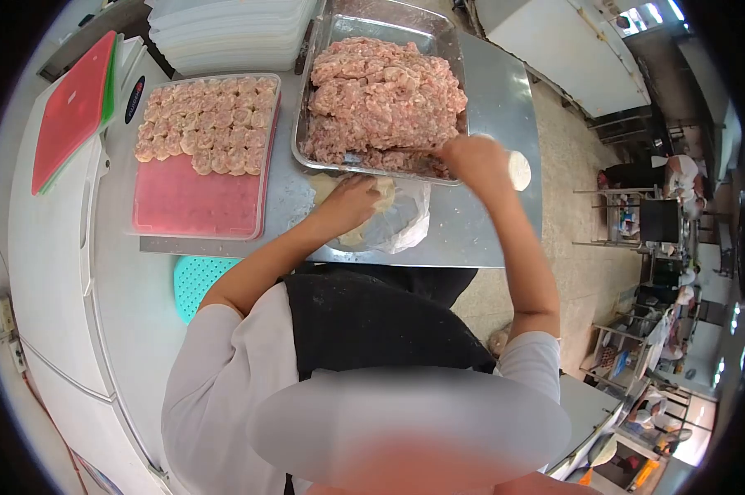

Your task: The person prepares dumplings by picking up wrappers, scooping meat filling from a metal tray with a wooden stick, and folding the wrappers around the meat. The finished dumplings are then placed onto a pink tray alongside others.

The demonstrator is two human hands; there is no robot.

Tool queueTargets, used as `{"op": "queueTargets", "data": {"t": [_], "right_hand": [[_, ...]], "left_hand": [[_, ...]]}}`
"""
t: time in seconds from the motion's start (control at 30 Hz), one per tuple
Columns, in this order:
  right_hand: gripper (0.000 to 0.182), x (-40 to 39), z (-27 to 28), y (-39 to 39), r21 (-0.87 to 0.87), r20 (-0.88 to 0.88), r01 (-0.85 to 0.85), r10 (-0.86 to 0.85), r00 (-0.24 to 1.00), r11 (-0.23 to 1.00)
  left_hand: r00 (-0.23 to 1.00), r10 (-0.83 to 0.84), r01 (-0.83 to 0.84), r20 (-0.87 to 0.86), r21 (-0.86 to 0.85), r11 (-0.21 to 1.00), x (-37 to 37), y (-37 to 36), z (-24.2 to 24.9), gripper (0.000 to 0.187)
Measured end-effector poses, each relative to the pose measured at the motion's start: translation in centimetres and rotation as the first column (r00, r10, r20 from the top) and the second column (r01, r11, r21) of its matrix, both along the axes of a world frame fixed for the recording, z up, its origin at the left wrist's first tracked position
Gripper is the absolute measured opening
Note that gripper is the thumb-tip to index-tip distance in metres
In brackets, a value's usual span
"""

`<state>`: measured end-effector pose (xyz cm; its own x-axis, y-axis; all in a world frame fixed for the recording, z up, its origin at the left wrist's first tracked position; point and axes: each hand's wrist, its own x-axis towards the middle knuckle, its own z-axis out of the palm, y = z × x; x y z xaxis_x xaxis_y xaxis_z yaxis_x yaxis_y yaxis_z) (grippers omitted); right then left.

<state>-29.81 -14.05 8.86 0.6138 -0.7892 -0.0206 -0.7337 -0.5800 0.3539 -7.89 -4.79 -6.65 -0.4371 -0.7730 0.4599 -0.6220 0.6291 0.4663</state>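
My right hand (475,161) is closed around a thin, flat tool (418,150), whose far end reaches into the raw minced meat (385,95). The meat is heaped in a deep metal tray (447,29). Near the tray's front edge, my left hand (352,202) has its fingers curled on a pale dough wrapper (385,194); its palm is hidden. More wrappers (352,237) lie beneath, partly inside a clear plastic bag (409,223). To the left, rows of open-topped filled dumplings (224,115) sit in a plastic tray with a pink base (199,198).
A white round thing (518,171) stands beside my right hand. Stacked plastic trays (228,37) rise at the back left. Red and green boards (73,111) lie on the white appliance. A turquoise stool (197,276) is below the metal table (463,235). Other people work far right.
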Motion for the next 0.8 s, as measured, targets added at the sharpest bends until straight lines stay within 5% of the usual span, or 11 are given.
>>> {"op": "queueTargets", "data": {"t": [0.1,0.2,0.27,0.3,0.33,0.37,0.53,0.6,0.67,0.8], "right_hand": [[0.028,0.9,-4.5,1.5,0.140,0.017,-0.093,0.091,0.996,0.986],[0.028,0.5,-0.2,1.1,0.150,0.076,-0.088,0.078,0.994,0.985],[0.028,0.6,-0.2,0.0,0.184,0.001,0.041,-0.041,0.999,0.982],[0.029,0.5,-1.4,-0.1,0.197,0.011,0.019,-0.022,1.000,0.980],[0.029,0.8,-1.7,-0.1,0.209,0.022,-0.002,-0.002,1.000,0.978],[0.028,1.9,-2.6,1.0,0.233,0.072,-0.013,-0.004,0.997,0.972],[0.026,4.3,-2.4,2.4,0.206,0.142,-0.099,0.070,0.987,0.974],[0.024,4.9,-1.7,1.8,0.257,0.357,-0.124,0.025,0.934,0.959],[0.025,6.4,-0.7,1.2,0.155,0.313,-0.125,0.072,0.947,0.980],[0.030,10.0,-3.9,-0.6,-0.045,0.179,-0.188,0.193,0.965,0.981]], "left_hand": [[0.994,-0.066,0.047,0.086,0.208,0.977,0.7,-0.7,1.8,0.017],[0.993,-0.045,0.069,-0.111,0.218,0.974,2.2,0.7,4.4,0.013],[0.882,0.211,0.105,-0.422,0.612,0.784,3.1,1.6,5.8,0.015],[0.881,0.213,0.104,-0.422,0.613,0.783,3.8,1.6,5.1,0.015],[0.626,0.421,0.345,-0.657,0.717,0.605,4.9,1.7,4.2,0.018],[0.295,0.647,0.609,-0.703,0.660,0.439,5.8,1.7,3.3,0.021],[0.107,0.675,0.409,-0.730,0.652,0.639,9.3,3.6,8.6,0.031],[0.015,0.717,0.331,-0.697,0.680,0.654,11.2,3.4,9.8,0.033],[-0.178,0.581,0.388,-0.794,0.486,0.783,13.5,2.4,9.6,0.033],[-0.163,0.550,0.232,-0.819,0.510,0.828,14.1,2.3,9.7,0.033]]}}
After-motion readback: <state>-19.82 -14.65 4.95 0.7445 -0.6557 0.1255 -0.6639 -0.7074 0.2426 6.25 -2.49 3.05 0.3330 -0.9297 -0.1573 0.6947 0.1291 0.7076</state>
